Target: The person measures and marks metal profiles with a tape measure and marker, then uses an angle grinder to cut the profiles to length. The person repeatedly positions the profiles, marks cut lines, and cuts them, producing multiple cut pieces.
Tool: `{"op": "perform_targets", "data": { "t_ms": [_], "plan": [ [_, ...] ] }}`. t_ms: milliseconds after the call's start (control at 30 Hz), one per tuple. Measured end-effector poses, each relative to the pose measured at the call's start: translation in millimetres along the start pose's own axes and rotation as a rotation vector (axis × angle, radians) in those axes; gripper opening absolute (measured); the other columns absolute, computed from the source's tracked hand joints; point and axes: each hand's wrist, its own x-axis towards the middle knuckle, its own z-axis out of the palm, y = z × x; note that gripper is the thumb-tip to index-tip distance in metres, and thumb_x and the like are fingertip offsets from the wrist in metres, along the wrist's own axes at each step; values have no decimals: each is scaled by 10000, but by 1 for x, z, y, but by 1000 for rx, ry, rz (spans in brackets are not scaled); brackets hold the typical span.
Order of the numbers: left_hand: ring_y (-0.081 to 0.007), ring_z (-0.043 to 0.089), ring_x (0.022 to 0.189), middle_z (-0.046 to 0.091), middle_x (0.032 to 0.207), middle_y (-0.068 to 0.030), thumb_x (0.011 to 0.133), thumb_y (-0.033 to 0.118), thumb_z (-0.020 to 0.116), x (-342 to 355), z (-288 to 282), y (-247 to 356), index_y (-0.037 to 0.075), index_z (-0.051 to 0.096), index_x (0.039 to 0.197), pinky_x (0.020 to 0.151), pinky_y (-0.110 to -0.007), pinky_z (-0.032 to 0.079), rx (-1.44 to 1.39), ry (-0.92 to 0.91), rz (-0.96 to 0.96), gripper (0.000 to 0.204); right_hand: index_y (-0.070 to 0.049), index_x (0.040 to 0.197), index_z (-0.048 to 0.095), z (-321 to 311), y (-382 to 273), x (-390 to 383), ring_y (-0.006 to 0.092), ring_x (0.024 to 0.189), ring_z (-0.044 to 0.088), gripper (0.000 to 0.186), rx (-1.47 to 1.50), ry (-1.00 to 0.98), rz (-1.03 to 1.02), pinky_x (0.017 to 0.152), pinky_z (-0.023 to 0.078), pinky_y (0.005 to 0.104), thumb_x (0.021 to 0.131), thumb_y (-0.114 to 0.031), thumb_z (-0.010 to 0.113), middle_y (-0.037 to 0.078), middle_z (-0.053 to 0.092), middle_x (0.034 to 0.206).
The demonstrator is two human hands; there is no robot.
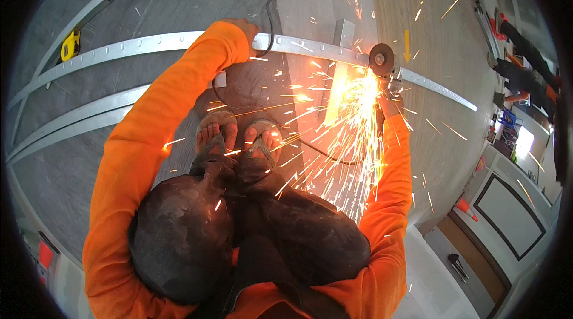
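Note:
A long slotted metal bar (149,43) runs across in front of me, lying over other metal pieces. My left hand (243,28) is closed around it left of the middle, the fingers partly hidden by the orange sleeve. My right hand (391,106) grips an angle grinder (394,83), whose body is mostly lost in glare. Its dark round disc (381,59) meets the bar right of the middle. Bright sparks (358,101) spray from there toward my feet and right forearm. Under the bar lies a short metal piece (344,33), set crosswise.
My sandalled feet (262,140) are close to the sparks. Black cable (271,5) crosses the bar beside my left hand. A yellow tape measure (70,46) and more metal bars (77,128) lie at left. Another person (525,80) is at far right, near an orange cone (467,209).

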Motion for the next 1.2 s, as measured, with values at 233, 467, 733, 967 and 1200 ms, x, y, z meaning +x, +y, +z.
{"op": "perform_targets", "data": {
  "t_ms": [233, 467, 733, 967, 1200],
  "plan": [
    [-352, 655, 981, 688, 1037, -170, 745, 394, 678, 4, 2, -1, 91, 694, 1036, 859, -425, 522, 46, 30, -7, 421, -28, 1076, 583, -1, 15, 10, 121, 791, 590, 336, 93, -59, -3, 680, 506, 274, 759, -27, 694, 30, 630, 937],
    [-367, 658, 953, 688, 1006, -184, 729, 319, 678, 6, 1, 1, 79, 671, 1052, 851, -434, 524, 63, 21, 29, 402, -1, 1087, 583, -19, 44, 5, 146, 809, 605, 368, -105, -18, -59, 690, 520, 281, 748, -22, 725, 55, 647, 965],
    [-355, 663, 940, 684, 1020, -186, 721, 266, 681, 5, 1, 0, 58, 660, 1065, 852, -422, 525, 68, -9, -4, 402, -25, 1001, 602, -2, 0, -30, 169, 754, 625, 472, -228, -10, 48, 668, 512, 298, 590, -148, 799, 62, 660, 897],
    [-360, 654, 962, 680, 1021, -193, 725, 285, 697, 4, 0, -1, 57, 659, 1051, 863, -422, 517, 87, 12, 7, 399, -10, 1005, 605, 9, -30, -49, 182, 762, 632, 453, -202, -12, 85, 701, 518, 317, 596, -101, 777, 68, 656, 878],
    [-363, 648, 961, 682, 1012, -188, 716, 396, 741, 27, 8, -34, 44, 655, 1044, 847, -418, 503, -152, -110, 70, 488, -11, 1031, 597, -4, -40, -55, 196, 758, 627, 459, -95, 75, 47, 705, 513, 326, 599, -65, 742, 68, 653, 891]
  ]
}}
